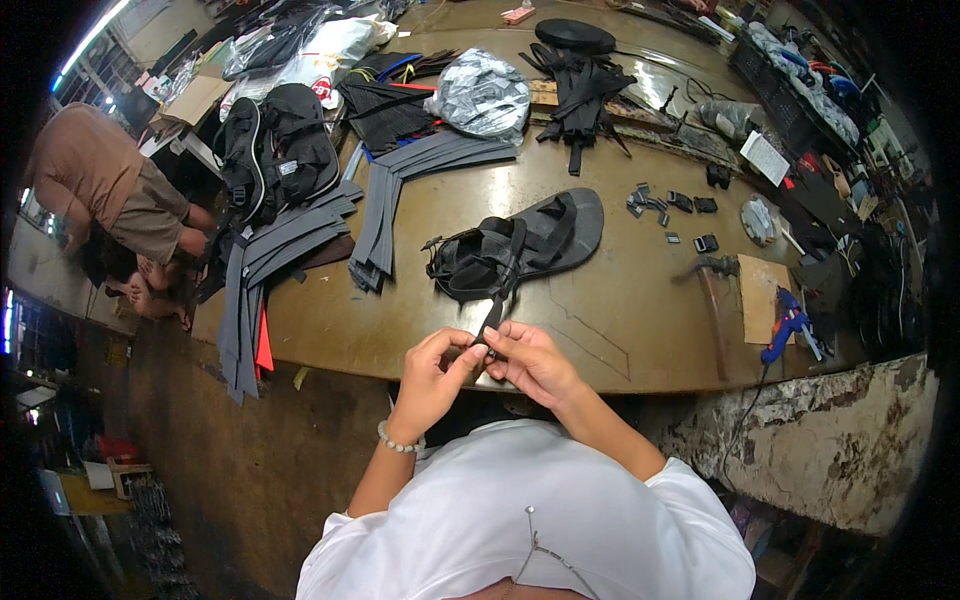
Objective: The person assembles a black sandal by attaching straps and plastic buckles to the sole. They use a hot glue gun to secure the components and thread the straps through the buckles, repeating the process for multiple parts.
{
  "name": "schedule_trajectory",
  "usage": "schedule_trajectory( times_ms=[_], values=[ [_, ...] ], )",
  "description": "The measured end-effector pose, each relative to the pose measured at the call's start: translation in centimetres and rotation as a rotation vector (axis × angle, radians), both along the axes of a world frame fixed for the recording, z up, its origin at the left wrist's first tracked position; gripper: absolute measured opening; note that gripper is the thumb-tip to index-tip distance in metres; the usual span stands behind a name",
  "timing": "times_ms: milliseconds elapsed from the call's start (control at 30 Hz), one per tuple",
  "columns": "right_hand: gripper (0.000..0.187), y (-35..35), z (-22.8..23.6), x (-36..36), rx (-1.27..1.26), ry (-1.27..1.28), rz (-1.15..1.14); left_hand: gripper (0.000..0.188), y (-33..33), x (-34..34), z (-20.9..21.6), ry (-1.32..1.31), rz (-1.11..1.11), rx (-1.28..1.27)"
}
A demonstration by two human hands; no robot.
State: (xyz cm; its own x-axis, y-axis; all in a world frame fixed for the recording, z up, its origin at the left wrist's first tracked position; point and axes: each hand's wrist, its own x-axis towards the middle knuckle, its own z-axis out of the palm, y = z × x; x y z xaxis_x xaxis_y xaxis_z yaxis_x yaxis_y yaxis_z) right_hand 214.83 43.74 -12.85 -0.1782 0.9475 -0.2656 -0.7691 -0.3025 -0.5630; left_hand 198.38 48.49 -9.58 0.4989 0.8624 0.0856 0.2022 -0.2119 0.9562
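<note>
A black strappy sandal (555,235) lies on the brown table (660,330), its toe end pointing to the far right. From its near side a black strap (492,318) runs toward me, and both my hands meet at its end by the table's front edge. My left hand (440,370) pinches the strap between thumb and fingers; a beaded bracelet circles that wrist. My right hand (530,362) is closed on the same strap end, thumb against fingers. Whatever small part sits between the fingertips is mostly hidden.
Grey strap bundles (375,220) and finished black sandals (295,150) lie at left. Black straps (580,95) sit farther back. Small buckles (707,243), a hammer (712,264), cardboard (762,290) and a blue glue gun (788,328) are at right. Another person (110,170) bends at far left.
</note>
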Motion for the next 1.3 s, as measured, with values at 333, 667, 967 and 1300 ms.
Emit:
schedule_trajectory(
  times_ms=[333,667,967,1300],
  values=[
    [0.018,-0.1,0.0,0.3,0.134,0.142,0.122,0.012,-0.1,0.0,0.7,-0.027,-0.045,0.093],
    [0.056,-3.8,0.2,5.4,0.31,-0.948,-0.484,0.102,10.6,2.0,3.2,0.587,-0.164,1.012],
    [0.012,-4.8,0.0,8.0,0.123,-1.474,-0.566,0.085,11.9,4.3,2.1,0.465,-0.275,0.795],
    [0.013,-4.2,0.2,8.0,0.014,-1.463,-0.553,0.082,20.4,9.6,4.9,0.201,0.429,0.948]
  ],
)
